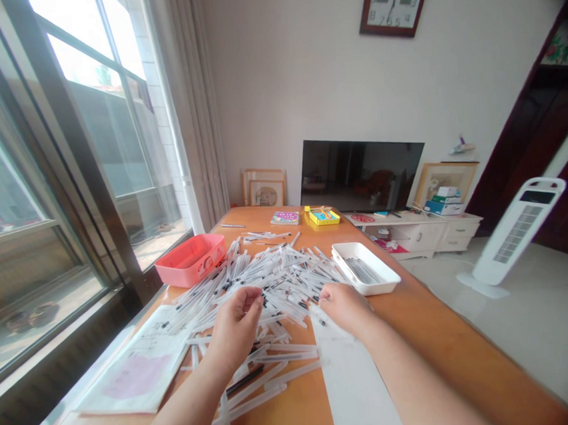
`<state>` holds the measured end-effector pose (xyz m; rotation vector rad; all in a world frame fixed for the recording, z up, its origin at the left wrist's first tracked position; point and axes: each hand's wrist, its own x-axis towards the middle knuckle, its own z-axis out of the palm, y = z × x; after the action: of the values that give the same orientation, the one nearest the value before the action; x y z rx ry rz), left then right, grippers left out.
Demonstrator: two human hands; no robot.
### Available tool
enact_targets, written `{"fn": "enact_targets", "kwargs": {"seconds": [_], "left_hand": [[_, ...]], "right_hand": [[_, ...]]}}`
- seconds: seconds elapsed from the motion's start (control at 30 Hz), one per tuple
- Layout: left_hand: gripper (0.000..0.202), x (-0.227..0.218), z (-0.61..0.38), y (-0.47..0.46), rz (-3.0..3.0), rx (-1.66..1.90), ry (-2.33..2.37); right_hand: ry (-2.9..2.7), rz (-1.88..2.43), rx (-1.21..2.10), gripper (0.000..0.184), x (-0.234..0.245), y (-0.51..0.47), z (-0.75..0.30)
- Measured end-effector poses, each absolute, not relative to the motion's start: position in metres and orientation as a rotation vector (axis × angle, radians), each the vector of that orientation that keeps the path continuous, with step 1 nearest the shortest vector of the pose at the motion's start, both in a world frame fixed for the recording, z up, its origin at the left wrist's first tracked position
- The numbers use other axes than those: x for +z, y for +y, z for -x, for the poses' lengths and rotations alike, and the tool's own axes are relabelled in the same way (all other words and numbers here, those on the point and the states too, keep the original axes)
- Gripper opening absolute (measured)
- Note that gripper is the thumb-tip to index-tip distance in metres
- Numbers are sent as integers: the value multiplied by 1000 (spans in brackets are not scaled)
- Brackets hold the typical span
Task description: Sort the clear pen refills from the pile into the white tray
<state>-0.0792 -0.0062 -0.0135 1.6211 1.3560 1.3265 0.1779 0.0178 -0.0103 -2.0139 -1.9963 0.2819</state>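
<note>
A heap of translucent plastic pen barrels [287, 263], some with black tips, spreads across the wooden table. Over its near side is my left hand [236, 327], thumb and fingertips pinched together; whatever may be between them is too small to make out. My right hand [345, 308] is closed at the heap's right edge, above a white paper strip [346, 375], its fingertips partly hidden. Small black pieces lie by its fingers. Just beyond the right hand stands a white tray [387, 277] with several thin, dark-tinted sticks in it. One black pen [245, 379] lies among the nearer barrels.
At the heap's left stands a pink plastic basket [172, 275]. A paper booklet [134, 369] lies at the near left. Toward the far end are a colourful book [285, 218] and a yellow box [323, 218]. The window is close on the left; a white tower fan [519, 233] stands right.
</note>
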Motion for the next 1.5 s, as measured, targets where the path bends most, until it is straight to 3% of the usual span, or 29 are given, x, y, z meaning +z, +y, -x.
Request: {"fn": "enact_targets", "kwargs": {"seconds": [0.6,0.87,1.03,1.23,1.4,1.5], "left_hand": [[30,-12,76,-10,-1583,1355,1347],[30,-16,76,-8,-1673,1302,1388],[29,-20,75,-7,-1706,1277,1397],[30,-21,76,-6,-1711,1256,1400],[30,-22,76,-6,-1708,1257,1388],[29,-21,76,-6,-1732,1254,1391]], "right_hand": [[-2089,1992,-111,20,-23,28,-158],[-1902,1745,200,5,-13,23,-186],[-1739,1502,441,22,-16,26,-199],[-1806,1388,179,25,-23,25,-182],[-2030,1536,53,10,-32,18,-161],[-2094,1650,-31,11,-34,16,-155]]}}
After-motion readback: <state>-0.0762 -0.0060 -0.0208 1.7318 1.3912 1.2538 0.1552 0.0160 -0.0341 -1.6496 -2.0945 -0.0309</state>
